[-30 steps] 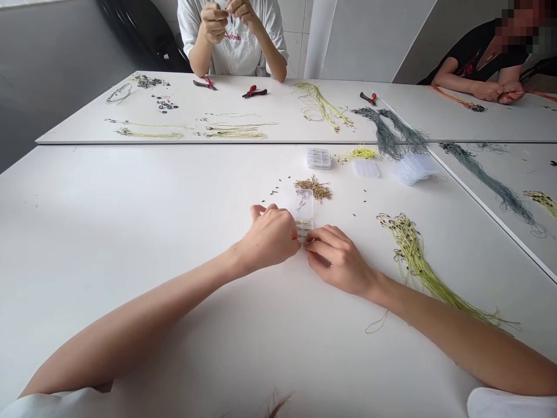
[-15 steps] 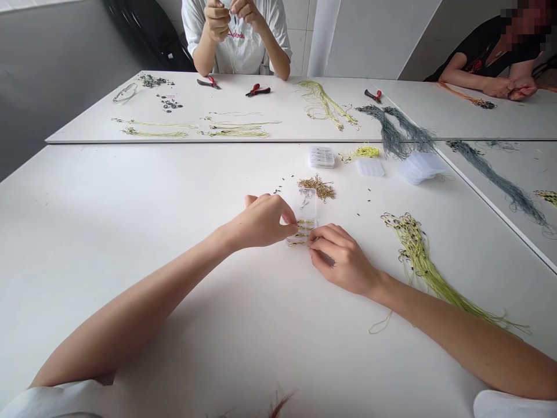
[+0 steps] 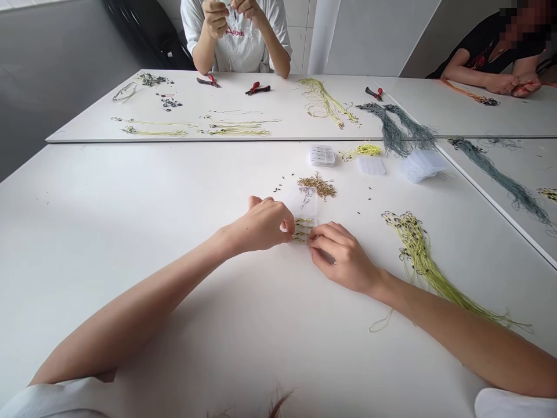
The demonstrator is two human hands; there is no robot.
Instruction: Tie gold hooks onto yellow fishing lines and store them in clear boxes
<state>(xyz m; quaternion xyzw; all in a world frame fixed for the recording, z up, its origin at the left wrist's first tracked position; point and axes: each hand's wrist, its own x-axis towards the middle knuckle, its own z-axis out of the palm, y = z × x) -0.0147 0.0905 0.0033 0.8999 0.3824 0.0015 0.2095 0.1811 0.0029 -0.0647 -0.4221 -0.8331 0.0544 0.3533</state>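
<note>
A small clear plastic box lies open on the white table, its lid folded back. Yellow-green corded hook rigs lie across its compartments. My left hand is at the box's left side, thumb and forefinger closed in a pinch by the lowest rig; what sits between the tips is too small to tell. At the lower right corner, my right hand has its fingertips pressed together against the box edge. A few silvery pieces show in the lid.
Golden hooks or swivels are piled just behind the lid. A bundle of yellow-green hooked lines lies by my right forearm. Farther back are a filled box, clear cases and grey-blue lines. Two people sit across the tables.
My left fingertips have shifted slightly down and left along the box, uncovering more of the rigs. My right hand stays in nearly the same place.
</note>
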